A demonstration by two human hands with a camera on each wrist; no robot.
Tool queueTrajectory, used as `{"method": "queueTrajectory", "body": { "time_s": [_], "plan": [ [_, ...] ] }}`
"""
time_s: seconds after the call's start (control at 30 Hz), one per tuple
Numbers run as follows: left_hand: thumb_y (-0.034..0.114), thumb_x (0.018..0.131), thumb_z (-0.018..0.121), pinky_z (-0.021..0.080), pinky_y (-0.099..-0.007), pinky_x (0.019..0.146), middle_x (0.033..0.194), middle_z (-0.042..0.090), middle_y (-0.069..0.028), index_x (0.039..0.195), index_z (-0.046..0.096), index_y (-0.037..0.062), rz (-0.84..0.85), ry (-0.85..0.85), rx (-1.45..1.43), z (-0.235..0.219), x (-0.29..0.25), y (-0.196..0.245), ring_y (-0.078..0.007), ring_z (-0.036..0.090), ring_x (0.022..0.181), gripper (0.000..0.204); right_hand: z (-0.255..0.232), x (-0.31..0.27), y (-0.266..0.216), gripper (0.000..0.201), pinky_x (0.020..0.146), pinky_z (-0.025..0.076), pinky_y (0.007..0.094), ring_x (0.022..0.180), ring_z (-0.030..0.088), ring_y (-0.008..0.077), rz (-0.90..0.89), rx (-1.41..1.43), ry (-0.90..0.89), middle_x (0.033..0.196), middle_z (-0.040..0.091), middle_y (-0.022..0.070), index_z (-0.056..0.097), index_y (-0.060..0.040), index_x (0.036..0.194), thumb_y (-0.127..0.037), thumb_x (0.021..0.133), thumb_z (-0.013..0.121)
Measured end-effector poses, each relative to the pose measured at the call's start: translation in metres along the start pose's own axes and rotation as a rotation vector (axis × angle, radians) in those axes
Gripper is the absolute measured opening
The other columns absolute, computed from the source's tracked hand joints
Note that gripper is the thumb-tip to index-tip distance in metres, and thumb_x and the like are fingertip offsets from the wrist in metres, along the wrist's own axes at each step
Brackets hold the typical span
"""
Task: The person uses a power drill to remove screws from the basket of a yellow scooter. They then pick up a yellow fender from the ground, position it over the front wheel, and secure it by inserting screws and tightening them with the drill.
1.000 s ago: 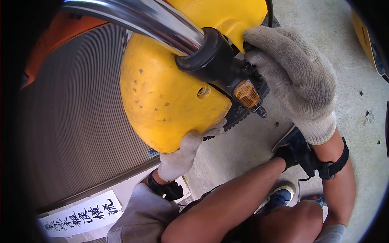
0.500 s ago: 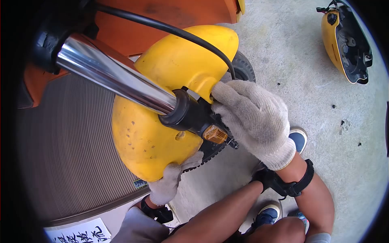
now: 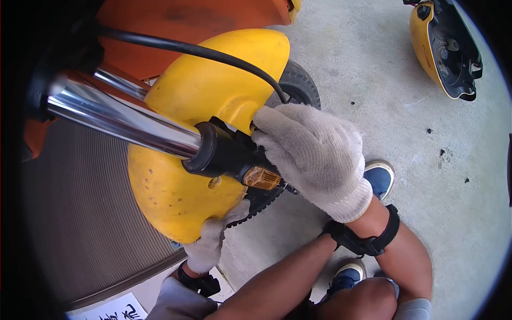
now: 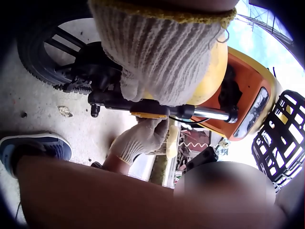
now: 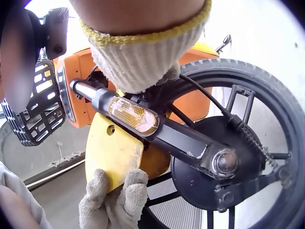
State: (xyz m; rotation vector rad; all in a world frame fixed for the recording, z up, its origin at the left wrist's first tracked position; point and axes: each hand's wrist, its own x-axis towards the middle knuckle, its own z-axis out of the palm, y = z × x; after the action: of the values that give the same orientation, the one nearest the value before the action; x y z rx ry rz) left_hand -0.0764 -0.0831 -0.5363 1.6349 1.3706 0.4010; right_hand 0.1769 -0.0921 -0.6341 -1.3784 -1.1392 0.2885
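Note:
A yellow fender (image 3: 176, 202) with a bolt hole sits around the front wheel (image 5: 281, 95), beside the black and chrome fork (image 3: 128, 125). My gloved left hand (image 3: 208, 242) grips its lower edge, fingers on one side and thumb on the other in the right wrist view. My gloved right hand (image 3: 314, 154) pinches at the fender's upper part near the black cable (image 3: 213, 53); what lies between its fingertips is mostly hidden. An amber reflector (image 5: 133, 115) is on the fork leg between the hands.
A yellow shell with a black inside (image 3: 426, 48) lies on the concrete floor at the upper right. Orange bodywork (image 3: 192, 21) stands behind the wheel. A ribbed brown surface (image 3: 80, 213) is at left, and a paper with writing (image 3: 112, 309) below.
In the head view, the fender, fork and both hands have shifted left, and more of the wheel and yellow shell shows. Both hands keep their places on the fender.

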Motion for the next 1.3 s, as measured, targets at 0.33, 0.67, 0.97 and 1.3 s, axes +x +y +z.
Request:
{"method": "queueTrajectory", "body": {
  "time_s": [0.33,0.67,0.97,1.3],
  "plan": [
    [0.041,0.093,0.065,0.056,-0.0483,0.088,0.124,0.058,-0.0265,0.138,0.036,-0.0044,0.066,-0.033,0.005,-0.011,-0.002,-0.013,-0.0379,0.065,0.104,0.070,0.000,0.003,0.005,0.012,0.055,0.050,0.0393,0.065,0.064,0.0247,-0.130,-0.012,0.020,0.074,0.056,0.0034,0.060,-0.0140,0.086,-0.018,0.076,0.067],
    [-0.001,0.087,0.051,0.050,-0.0363,0.090,0.115,0.063,-0.0175,0.128,0.046,-0.0055,0.161,0.048,0.224,-0.012,-0.003,-0.021,-0.0266,0.063,0.100,0.042,-0.007,0.000,-0.003,0.014,0.058,0.051,0.0384,0.069,0.065,0.0253,-0.003,0.001,-0.021,0.081,0.063,0.0023,0.063,-0.0150,0.091,-0.019,0.078,0.068],
    [0.011,0.095,0.046,0.051,-0.0493,0.095,0.125,0.058,-0.0292,0.137,0.036,-0.0105,0.163,-0.123,-0.183,0.014,0.007,0.008,-0.0391,0.064,0.106,0.048,-0.005,0.005,0.000,0.017,0.061,0.051,0.0395,0.075,0.066,0.0272,0.013,0.067,-0.038,0.084,0.063,0.0054,0.061,-0.0125,0.091,-0.015,0.076,0.068],
    [0.015,0.097,0.051,0.050,-0.0408,0.091,0.112,0.061,-0.0175,0.128,0.044,-0.0049,0.010,0.036,-0.429,-0.023,-0.016,-0.044,-0.0245,0.061,0.101,0.037,-0.004,0.005,0.003,0.017,0.060,0.051,0.0404,0.071,0.065,0.0279,-0.013,0.068,0.051,0.080,0.061,0.0055,0.062,-0.0133,0.092,-0.017,0.077,0.068]
  ]
}}
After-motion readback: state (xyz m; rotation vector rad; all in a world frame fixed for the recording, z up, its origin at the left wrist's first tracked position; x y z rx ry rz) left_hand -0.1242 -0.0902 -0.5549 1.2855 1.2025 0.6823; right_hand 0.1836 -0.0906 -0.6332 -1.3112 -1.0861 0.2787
